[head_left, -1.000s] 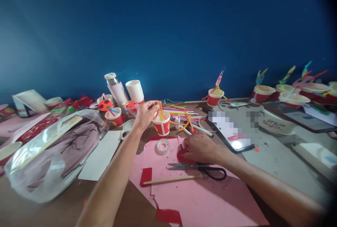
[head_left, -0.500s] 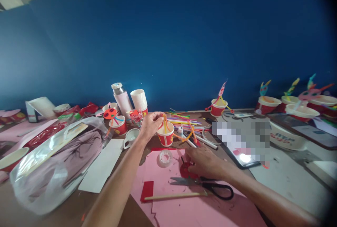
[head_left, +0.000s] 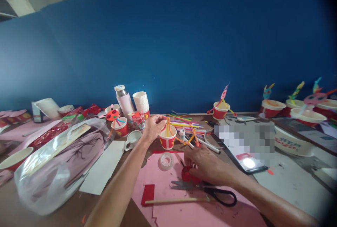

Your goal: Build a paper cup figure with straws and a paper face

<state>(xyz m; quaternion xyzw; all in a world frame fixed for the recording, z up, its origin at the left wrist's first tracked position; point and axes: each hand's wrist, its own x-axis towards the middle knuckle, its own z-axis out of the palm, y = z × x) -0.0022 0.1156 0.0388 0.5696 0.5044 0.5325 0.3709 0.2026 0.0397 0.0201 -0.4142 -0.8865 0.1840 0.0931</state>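
Just below the middle of the frame, the left hand (head_left: 152, 127) pinches the bent orange and yellow straws (head_left: 168, 125) standing in the small red-and-white paper cup (head_left: 167, 141). The right hand (head_left: 207, 165), lower centre, presses flat on a round red paper cutout (head_left: 186, 175) lying on the pink paper sheet (head_left: 184, 209). A light pinch low on the straws should keep the cup from tipping. The palm hides most of the cutout, and the phone screen is blurred out.

You get soft, even daylight on the blue wall (head_left: 184, 44), brightest upper left. A phone screen (head_left: 249, 162) glares white beside a pixelated patch. The right edge darkens into vignette, straight lines bow, and the plastic bag (head_left: 52, 170) nearest you smears slightly.
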